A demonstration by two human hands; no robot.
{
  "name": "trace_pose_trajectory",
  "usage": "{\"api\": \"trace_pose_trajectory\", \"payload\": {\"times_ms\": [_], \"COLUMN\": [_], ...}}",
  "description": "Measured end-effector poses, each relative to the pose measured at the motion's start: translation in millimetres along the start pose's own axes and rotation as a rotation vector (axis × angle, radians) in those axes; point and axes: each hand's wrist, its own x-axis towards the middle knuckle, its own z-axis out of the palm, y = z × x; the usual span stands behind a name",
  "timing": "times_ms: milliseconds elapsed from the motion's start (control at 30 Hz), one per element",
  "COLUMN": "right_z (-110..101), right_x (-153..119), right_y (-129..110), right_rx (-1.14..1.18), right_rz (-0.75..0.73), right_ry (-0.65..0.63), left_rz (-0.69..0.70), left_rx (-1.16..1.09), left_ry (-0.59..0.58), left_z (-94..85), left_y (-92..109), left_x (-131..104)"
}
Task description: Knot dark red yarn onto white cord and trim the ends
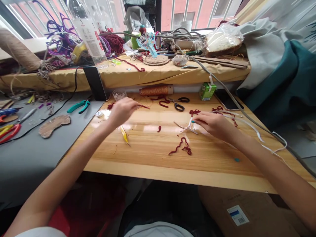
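Observation:
My left hand [123, 112] is raised over the left half of the wooden board, its fingers pinched around a thin reddish strand [144, 106] that sticks out to the right. My right hand [213, 124] pinches the top of a small white branched wire piece [190, 127], whose legs spread towards the board; a bit of teal shows at the fingertips. Dark red yarn [195, 112] lies just behind that hand. In front is a longer curled piece of the same yarn [183, 144], and between the hands a short red scrap [159, 128].
Yellow tweezers [124, 135] lie below my left hand. Black-handled scissors [179, 105], an orange thread spool [156, 90], a green carton [207, 91] and a phone [229, 99] are at the back. White cords [254, 130] trail right. Teal pliers [79, 106] lie on the grey surface at left.

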Motion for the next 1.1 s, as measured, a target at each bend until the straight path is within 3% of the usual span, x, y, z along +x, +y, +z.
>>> {"api": "trace_pose_trajectory", "payload": {"times_ms": [100, 167, 200, 267, 333, 400, 467, 567, 667, 767, 900, 967, 1100], "right_z": [-6.0, -9.2, -9.4, -5.2, 5.4, 19.2, 30.8, 36.4, 29.6, 16.6, -8.7, -23.7, -42.8], "right_x": [1.3, 8.3, 13.4, 25.3, 37.7, 47.8, 53.6, 56.6, 59.8, 67.3, 78.3, 80.4, 65.8], "right_y": [-3.3, -12.1, -18.6, -35.8, -57.2, -79.9, -99.2, -114.0, -115.5, -118.3, -126.3, -122.3, -91.1], "right_rx": [0.128, 0.255, 0.339, 0.565, 0.832, 1.066, 1.239, 1.549, 1.801, 1.942, 1.977, 1.819, 1.307], "right_rz": [0.102, 0.216, 0.292, 0.474, 0.614, 0.638, 0.638, 0.678, 0.722, 0.748, 0.659, 0.624, 0.592], "right_ry": [0.082, 0.114, 0.119, 0.083, 0.033, 0.007, -0.058, -0.142, -0.208, -0.250, -0.328, -0.264, 0.028], "left_rz": [-0.162, -0.239, -0.253, -0.238, -0.171, -0.069, -0.021, 0.013, 0.095, 0.284, 0.476, 0.411, 0.038], "left_rx": [0.073, 0.144, 0.155, 0.135, 0.079, -0.081, -0.182, -0.182, -0.182, -0.076, 0.144, 0.276, 0.321], "left_ry": [0.074, 0.043, 0.054, 0.074, 0.044, -0.054, -0.051, -0.009, 0.039, 0.092, 0.063, 0.084, 0.063], "left_z": [-16.7, -22.4, -22.7, -18.0, -8.7, 0.3, 4.9, 1.7, -8.8, -24.2, -50.6, -60.0, -57.5], "left_y": [-49.9, -65.0, -63.1, -38.9, 5.1, 53.0, 88.6, 106.3, 98.2, 86.9, 55.1, 22.7, -38.3], "left_x": [-6.4, -10.9, -12.8, -15.9, -18.6, -21.4, -23.9, -25.3, -23.2, -20.6, -18.0, -16.4, -16.4]}}
